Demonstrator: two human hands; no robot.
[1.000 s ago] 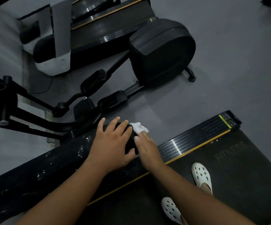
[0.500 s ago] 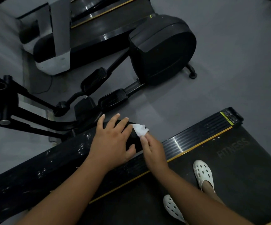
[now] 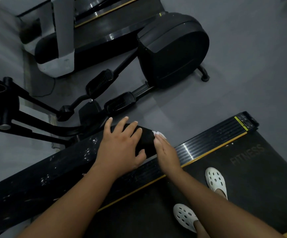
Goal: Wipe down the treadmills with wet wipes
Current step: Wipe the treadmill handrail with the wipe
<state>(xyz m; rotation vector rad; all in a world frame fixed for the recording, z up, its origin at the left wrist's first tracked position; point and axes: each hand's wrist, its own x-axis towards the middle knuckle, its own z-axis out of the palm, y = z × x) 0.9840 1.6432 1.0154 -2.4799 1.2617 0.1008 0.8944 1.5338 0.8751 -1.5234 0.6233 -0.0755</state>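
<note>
I stand on a black treadmill [image 3: 242, 177] with a yellow-edged side rail [image 3: 208, 143]. Its black handrail [image 3: 53, 169] runs from the lower left to the middle and is speckled with wet spots. My left hand [image 3: 120, 148] rests on the handrail's end, fingers spread over the top and thumb on the near side. My right hand [image 3: 166, 152] holds a crumpled white wet wipe [image 3: 159, 134] against the tip of the handrail. Only a small part of the wipe shows past the fingertips.
A black elliptical trainer [image 3: 172, 48] with pedals [image 3: 120, 103] stands on the grey floor just beyond the handrail. Another treadmill [image 3: 105, 23] lies at the top left. My feet in white perforated clogs [image 3: 215, 179] are on the belt.
My right hand has rubbed the wipe a short way over the handrail's tip, and less of the wipe shows now. My left hand stays on the rail.
</note>
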